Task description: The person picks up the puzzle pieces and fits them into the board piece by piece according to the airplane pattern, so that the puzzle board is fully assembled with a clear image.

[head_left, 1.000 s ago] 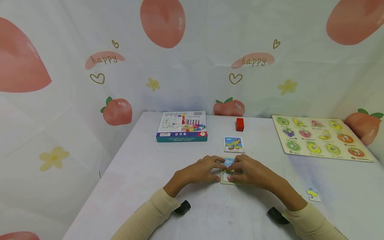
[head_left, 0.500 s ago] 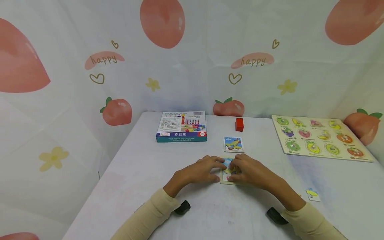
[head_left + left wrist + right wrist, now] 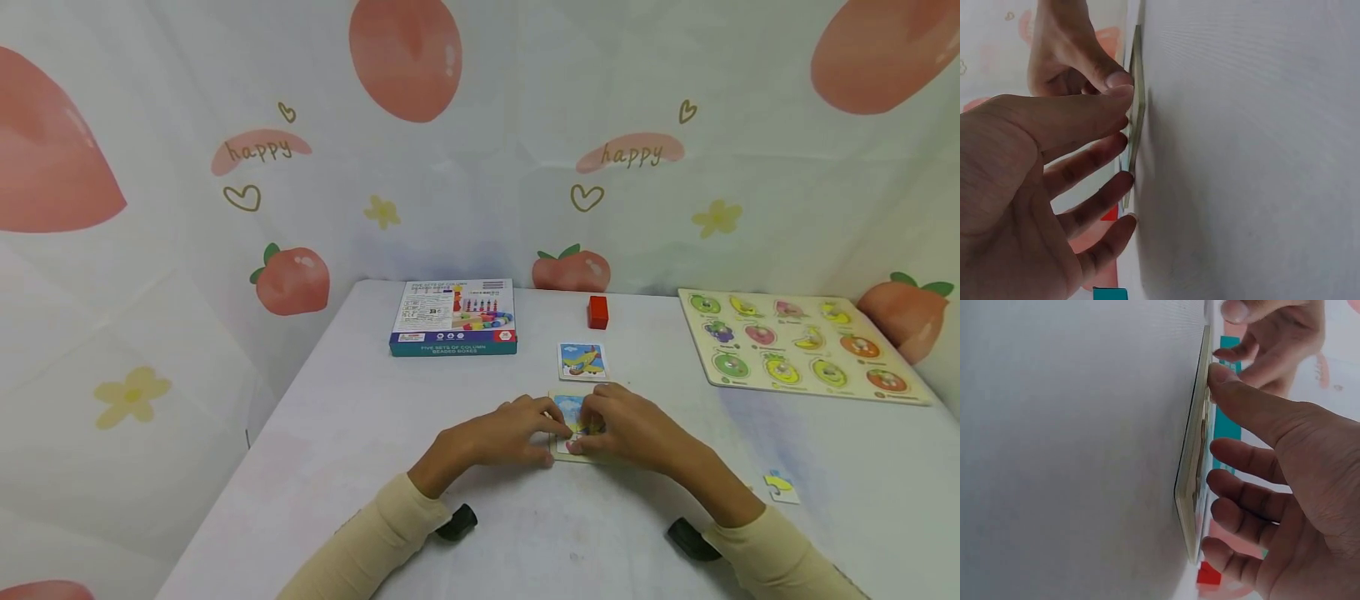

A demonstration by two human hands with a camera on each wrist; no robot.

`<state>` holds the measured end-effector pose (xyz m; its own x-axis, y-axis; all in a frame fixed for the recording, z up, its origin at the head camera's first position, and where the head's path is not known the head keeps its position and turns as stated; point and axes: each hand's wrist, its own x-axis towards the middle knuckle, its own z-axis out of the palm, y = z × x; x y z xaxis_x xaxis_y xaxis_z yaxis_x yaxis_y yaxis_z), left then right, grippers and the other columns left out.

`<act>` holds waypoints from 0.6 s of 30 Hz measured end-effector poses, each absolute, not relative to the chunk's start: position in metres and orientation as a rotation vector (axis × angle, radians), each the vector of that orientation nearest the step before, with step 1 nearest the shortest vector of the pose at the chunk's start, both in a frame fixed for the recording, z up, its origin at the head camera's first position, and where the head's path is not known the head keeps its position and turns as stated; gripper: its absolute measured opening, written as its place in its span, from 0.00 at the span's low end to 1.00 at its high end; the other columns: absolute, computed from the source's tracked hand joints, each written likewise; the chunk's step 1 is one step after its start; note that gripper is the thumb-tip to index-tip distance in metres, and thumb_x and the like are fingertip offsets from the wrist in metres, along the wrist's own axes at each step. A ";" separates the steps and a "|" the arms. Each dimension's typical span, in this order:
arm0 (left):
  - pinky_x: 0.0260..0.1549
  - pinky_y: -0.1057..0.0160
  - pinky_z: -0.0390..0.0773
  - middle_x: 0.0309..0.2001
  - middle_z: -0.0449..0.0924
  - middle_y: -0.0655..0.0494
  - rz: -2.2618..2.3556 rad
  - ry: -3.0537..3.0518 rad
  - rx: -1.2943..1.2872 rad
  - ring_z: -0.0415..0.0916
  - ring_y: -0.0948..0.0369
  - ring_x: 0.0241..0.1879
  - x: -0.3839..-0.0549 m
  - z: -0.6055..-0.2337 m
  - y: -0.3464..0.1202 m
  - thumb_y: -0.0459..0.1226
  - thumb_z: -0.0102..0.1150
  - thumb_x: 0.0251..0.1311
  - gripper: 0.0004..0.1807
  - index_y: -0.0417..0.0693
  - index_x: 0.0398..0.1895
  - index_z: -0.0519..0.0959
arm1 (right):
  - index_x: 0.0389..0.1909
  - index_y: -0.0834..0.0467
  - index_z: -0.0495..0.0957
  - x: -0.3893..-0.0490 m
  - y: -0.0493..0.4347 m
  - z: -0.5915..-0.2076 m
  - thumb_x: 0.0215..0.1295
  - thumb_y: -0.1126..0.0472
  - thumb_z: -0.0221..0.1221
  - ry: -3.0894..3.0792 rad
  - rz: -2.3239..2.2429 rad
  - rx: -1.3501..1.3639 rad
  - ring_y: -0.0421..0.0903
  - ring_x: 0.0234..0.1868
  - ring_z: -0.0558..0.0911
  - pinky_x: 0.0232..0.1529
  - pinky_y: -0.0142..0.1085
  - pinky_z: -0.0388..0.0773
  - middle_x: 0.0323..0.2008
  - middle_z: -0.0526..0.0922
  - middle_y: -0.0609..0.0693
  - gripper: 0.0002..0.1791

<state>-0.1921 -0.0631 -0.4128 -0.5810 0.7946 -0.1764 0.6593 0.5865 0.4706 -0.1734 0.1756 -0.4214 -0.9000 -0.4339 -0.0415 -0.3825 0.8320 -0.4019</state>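
A small jigsaw puzzle in a tray (image 3: 567, 407), with blue sky and some yellow, lies flat on the table. My left hand (image 3: 510, 433) reaches over its left side, index fingertip on the picture and thumb by the lower left corner. From the right, my right hand (image 3: 633, 423) covers much of the puzzle. In the right wrist view its thumb (image 3: 1225, 378) presses near the edge of the tray (image 3: 1190, 456), with the other fingers loosely bent over it. Pieces beneath this hand are largely hidden. A loose jigsaw piece (image 3: 782, 487), white and yellow, lies to the right.
Behind the puzzle lies a picture card (image 3: 582, 362) of a yellow airplane. Farther back are a red block (image 3: 597, 312) and a flat toy box (image 3: 453, 343). A fruit peg board (image 3: 821, 393) lies at the back right, before a peach-printed cloth (image 3: 480, 200).
My left hand's fingers have shifted from the tray's upper left edge down and to the right, onto the picture. The right hand stays over the puzzle with hardly any movement.
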 end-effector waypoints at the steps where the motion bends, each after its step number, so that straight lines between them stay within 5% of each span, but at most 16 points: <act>1: 0.61 0.63 0.74 0.67 0.76 0.61 0.488 2.453 1.187 0.70 0.63 0.62 -0.192 -0.413 -0.063 0.44 0.68 0.71 0.24 0.59 0.69 0.82 | 0.36 0.48 0.83 -0.173 0.178 -0.421 0.55 0.38 0.77 2.879 -0.604 -0.649 0.43 0.45 0.76 0.44 0.40 0.81 0.36 0.79 0.41 0.21; 18: 0.60 0.61 0.72 0.67 0.75 0.62 0.405 2.467 1.208 0.69 0.63 0.64 -0.189 -0.412 -0.062 0.45 0.68 0.72 0.25 0.67 0.71 0.80 | 0.44 0.49 0.85 -0.147 0.260 -0.414 0.59 0.42 0.76 2.950 -0.615 -0.585 0.44 0.48 0.77 0.49 0.44 0.81 0.41 0.81 0.39 0.20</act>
